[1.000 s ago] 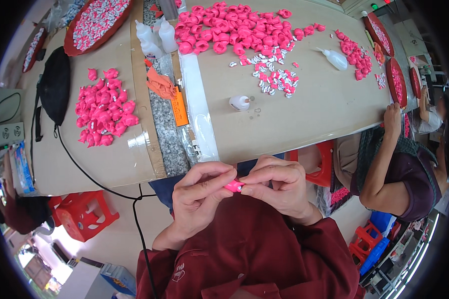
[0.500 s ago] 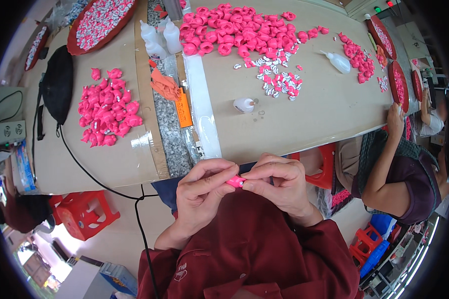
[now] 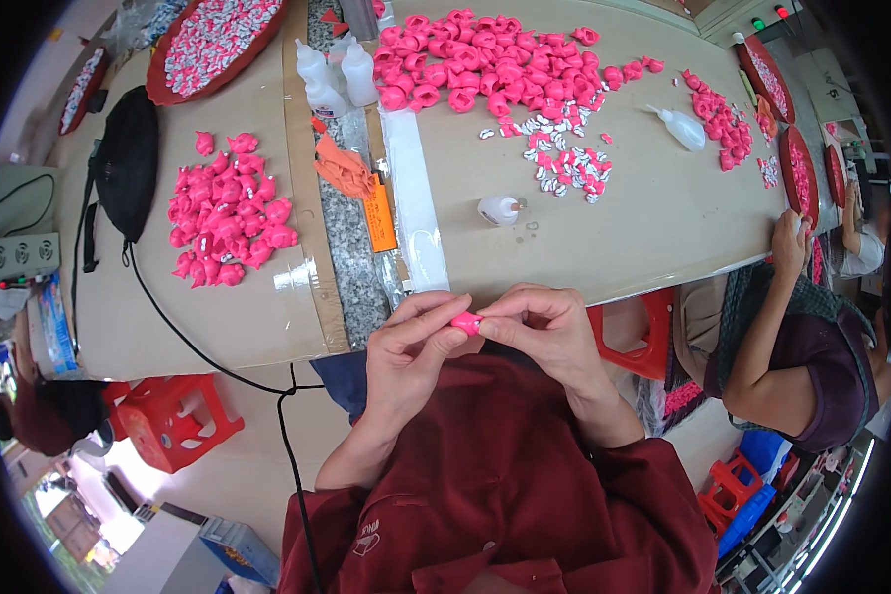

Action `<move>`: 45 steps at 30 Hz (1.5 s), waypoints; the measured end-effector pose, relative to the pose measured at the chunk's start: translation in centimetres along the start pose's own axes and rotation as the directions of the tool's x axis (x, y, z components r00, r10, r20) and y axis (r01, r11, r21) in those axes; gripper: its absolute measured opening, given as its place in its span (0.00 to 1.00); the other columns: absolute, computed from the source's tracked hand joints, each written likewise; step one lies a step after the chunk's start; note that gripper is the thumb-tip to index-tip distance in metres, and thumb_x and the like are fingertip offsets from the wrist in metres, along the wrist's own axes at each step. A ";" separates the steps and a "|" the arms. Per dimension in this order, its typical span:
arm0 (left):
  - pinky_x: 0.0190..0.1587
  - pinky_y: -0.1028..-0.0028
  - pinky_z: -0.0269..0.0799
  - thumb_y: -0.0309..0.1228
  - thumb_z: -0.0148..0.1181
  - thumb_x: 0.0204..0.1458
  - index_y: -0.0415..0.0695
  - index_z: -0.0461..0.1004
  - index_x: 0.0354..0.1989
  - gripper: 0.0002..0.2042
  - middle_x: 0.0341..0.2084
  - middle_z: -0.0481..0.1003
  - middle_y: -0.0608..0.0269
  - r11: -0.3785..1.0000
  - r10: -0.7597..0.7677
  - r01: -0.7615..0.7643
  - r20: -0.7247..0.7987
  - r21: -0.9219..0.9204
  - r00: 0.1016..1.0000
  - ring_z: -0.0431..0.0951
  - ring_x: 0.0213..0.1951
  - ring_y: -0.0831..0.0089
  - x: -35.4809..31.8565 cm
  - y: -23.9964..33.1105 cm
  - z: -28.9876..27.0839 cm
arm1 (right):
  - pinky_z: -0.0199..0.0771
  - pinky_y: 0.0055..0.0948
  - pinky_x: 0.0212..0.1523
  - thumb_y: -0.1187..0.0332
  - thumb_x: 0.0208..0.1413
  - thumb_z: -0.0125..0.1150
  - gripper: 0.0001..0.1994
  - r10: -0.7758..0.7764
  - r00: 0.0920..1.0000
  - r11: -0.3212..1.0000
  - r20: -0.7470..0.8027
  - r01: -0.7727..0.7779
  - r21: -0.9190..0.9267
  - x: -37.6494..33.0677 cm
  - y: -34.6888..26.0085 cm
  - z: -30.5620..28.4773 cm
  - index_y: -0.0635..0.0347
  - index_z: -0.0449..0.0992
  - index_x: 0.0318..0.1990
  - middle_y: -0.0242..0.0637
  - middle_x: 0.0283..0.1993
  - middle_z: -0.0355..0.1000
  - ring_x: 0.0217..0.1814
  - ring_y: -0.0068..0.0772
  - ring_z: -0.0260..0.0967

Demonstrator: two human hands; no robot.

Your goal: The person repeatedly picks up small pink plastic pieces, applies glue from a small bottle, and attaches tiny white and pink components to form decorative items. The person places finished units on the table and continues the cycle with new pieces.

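Note:
My left hand (image 3: 411, 351) and my right hand (image 3: 544, 332) meet just below the table's near edge, both pinching one small pink plastic piece (image 3: 465, 322) between their fingertips. Most of the piece is hidden by my fingers. On the cardboard-covered table (image 3: 643, 228) above lies a large heap of pink pieces (image 3: 485, 69), with a scatter of small white-and-pink parts (image 3: 564, 163) below it. A smaller pile of pink pieces (image 3: 226, 213) lies at the left. A small white glue bottle (image 3: 498, 209) lies closest to my hands.
Two white squeeze bottles (image 3: 337, 74) stand at the back, another bottle (image 3: 681, 127) lies at the right. Red round trays (image 3: 213, 40) hold small parts. A black bag (image 3: 129, 158) with a cord lies left. Another person (image 3: 802, 337) works at the right. Red stools (image 3: 173, 421) stand below.
My hands stay together on the pink piece, with only slight finger movement. The view has shifted a little.

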State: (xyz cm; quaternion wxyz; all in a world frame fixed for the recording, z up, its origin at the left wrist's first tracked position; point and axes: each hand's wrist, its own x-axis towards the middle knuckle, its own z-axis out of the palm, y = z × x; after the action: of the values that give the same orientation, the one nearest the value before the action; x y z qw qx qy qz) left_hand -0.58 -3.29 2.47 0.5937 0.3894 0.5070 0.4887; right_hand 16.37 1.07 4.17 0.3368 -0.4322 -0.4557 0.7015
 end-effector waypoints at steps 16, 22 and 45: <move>0.41 0.82 0.69 0.18 0.56 0.48 0.37 0.73 0.43 0.13 0.41 0.69 0.61 1.000 0.005 -0.005 -0.017 0.016 1.000 0.72 0.39 0.77 0.5 -1.2 -0.4 | 0.68 0.14 0.28 0.73 0.49 0.60 0.05 0.059 0.998 0.998 -0.022 -0.059 0.008 0.8 1.3 -0.2 0.66 0.77 0.32 0.31 0.27 0.74 0.28 0.14 0.69; 0.42 0.83 0.66 0.21 0.57 0.48 0.43 0.74 0.44 0.13 0.40 0.70 0.64 0.999 -0.022 0.022 -0.016 -0.023 1.000 0.70 0.40 0.80 0.6 -1.2 -0.3 | 0.67 0.14 0.28 0.73 0.49 0.61 0.05 0.065 0.997 0.998 -0.031 -0.064 0.026 0.9 1.2 -0.2 0.65 0.77 0.32 0.31 0.27 0.74 0.28 0.14 0.68; 0.42 0.75 0.71 0.22 0.56 0.50 0.35 0.68 0.42 0.11 0.36 0.74 0.57 0.936 -0.100 0.091 -0.009 -0.341 0.995 0.75 0.37 0.73 1.3 -0.8 -1.6 | 0.62 0.19 0.28 0.73 0.39 0.67 0.20 -0.363 0.862 0.846 -0.353 0.145 -0.514 3.8 0.9 -2.1 0.62 0.71 0.44 0.31 0.38 0.66 0.33 0.20 0.60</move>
State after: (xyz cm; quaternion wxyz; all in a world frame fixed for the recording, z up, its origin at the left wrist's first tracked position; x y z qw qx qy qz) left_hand -2.00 -2.26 1.08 0.6684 0.2495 0.4409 0.5446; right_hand 16.72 4.82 1.75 0.4075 -0.5809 -0.5788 0.4019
